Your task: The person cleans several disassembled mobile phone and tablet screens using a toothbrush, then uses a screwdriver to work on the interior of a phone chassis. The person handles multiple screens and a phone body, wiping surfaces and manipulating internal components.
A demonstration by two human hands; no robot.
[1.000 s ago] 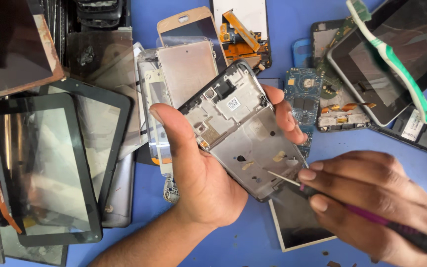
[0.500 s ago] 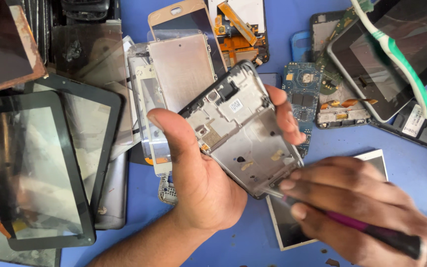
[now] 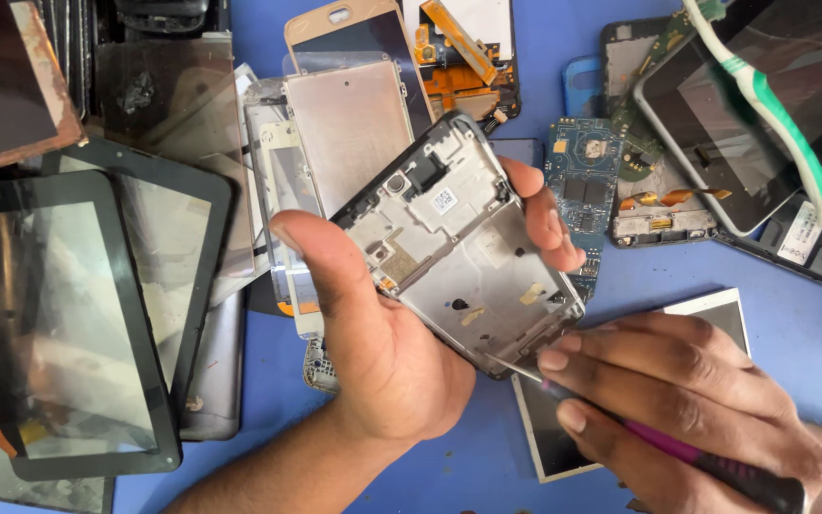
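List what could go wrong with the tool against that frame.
1. The tool tip sits at the corner of the frame; a slip could jab the left hand under it.
2. The frame is gripped only at its edges and tilted, so prying from the right hand could twist it loose onto the screen below.

The scene was brightly and evenly lit by soft daylight that seemed to fall from above. Shadows stayed faint and short beneath the left hand and the right hand. Pale glare washed over the tablet glass at the left and the dark screen at upper right. Focus was sharp in the middle, slightly softer toward the corners.
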